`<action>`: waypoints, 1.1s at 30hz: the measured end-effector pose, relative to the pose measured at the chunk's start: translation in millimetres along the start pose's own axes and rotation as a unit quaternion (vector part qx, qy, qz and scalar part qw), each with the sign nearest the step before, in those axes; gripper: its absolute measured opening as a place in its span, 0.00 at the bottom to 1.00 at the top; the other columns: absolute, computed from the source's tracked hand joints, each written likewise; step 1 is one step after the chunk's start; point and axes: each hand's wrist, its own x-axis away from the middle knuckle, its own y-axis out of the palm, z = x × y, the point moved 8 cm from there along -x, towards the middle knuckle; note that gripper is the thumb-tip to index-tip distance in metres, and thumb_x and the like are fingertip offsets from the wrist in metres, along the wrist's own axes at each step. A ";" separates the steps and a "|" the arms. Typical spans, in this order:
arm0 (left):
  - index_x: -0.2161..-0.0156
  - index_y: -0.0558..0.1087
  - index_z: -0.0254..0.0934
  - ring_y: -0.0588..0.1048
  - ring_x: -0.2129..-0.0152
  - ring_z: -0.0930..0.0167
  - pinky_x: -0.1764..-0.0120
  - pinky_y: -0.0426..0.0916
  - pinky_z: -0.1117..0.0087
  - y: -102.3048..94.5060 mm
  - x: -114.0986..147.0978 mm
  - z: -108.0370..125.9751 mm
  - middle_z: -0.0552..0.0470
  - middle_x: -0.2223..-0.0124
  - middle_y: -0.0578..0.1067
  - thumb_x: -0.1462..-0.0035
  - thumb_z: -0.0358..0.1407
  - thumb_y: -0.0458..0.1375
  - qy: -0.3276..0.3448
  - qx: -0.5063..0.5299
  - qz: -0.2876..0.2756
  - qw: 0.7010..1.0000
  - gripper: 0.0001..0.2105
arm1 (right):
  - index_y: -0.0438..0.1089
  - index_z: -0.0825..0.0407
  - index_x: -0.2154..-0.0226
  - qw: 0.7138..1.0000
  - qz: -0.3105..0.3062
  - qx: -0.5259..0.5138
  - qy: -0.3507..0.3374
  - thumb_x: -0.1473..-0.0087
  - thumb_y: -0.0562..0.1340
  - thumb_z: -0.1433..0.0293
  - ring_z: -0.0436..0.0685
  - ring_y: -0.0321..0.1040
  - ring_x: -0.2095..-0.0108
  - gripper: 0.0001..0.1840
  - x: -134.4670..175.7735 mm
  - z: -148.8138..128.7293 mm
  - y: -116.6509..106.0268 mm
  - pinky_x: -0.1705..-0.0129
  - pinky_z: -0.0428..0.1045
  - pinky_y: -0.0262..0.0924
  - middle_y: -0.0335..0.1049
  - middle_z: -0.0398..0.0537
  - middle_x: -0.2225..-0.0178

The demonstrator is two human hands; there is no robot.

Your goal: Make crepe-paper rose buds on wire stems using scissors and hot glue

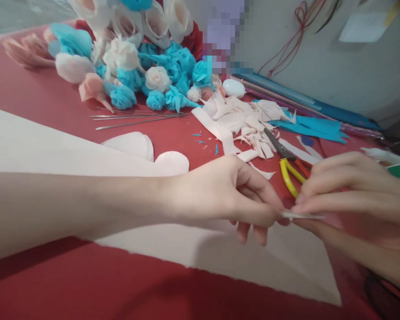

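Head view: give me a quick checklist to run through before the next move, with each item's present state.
1. Small white piece pinched by left hand: ok.
2. Right hand on the same piece: ok.
3. Piece's full outline: cannot tell; seen nearly edge-on.
4. Scissors handles clear of the right hand: cannot tell; its fingers hide part.
5. Large white sheet fully visible: not ok; left forearm covers some.
6. Metal wires apart from both hands: ok.

Table [136,289] was plain red, flowers [180,62] were a mix of turquoise, cream and peach, scraps [231,116] looked super pale pink, big sheet [36,149] kinda off-white, pinched piece [306,216] whitish too, and the scissors [286,155] had yellow and orange-red handles [287,178].
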 end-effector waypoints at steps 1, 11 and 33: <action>0.70 0.73 0.32 0.68 0.85 0.82 0.79 0.65 0.85 0.8 0.1 -0.2 0.59 0.81 0.70 0.50 0.24 0.52 0.003 0.002 -0.007 1.000 0.08 | 0.70 0.41 0.75 1.000 0.006 0.005 -0.006 0.51 0.60 0.59 0.58 0.64 0.69 0.07 2.3 -0.1 -1.0 0.68 0.53 0.62 0.65 0.44 0.76; 0.68 0.73 0.33 0.67 0.86 0.85 0.79 0.62 0.86 5.1 1.6 -1.3 0.60 0.79 0.70 0.46 0.29 0.52 -0.004 0.026 -0.059 0.998 0.07 | 0.69 0.38 0.70 0.994 -0.007 0.031 -0.108 0.52 0.61 0.62 0.58 0.62 0.67 0.03 0.6 -3.7 -1.3 0.69 0.53 0.60 0.66 0.42 0.76; 0.65 0.74 0.31 0.68 0.86 0.82 0.78 0.64 0.84 7.9 2.5 -2.1 0.58 0.81 0.71 0.46 0.24 0.51 -0.027 0.107 -0.097 0.989 0.09 | 0.70 0.36 0.68 0.987 0.014 0.103 -0.124 0.50 0.59 0.60 0.57 0.62 0.69 0.04 14.0 15.9 -12.5 0.70 0.54 0.60 0.65 0.43 0.73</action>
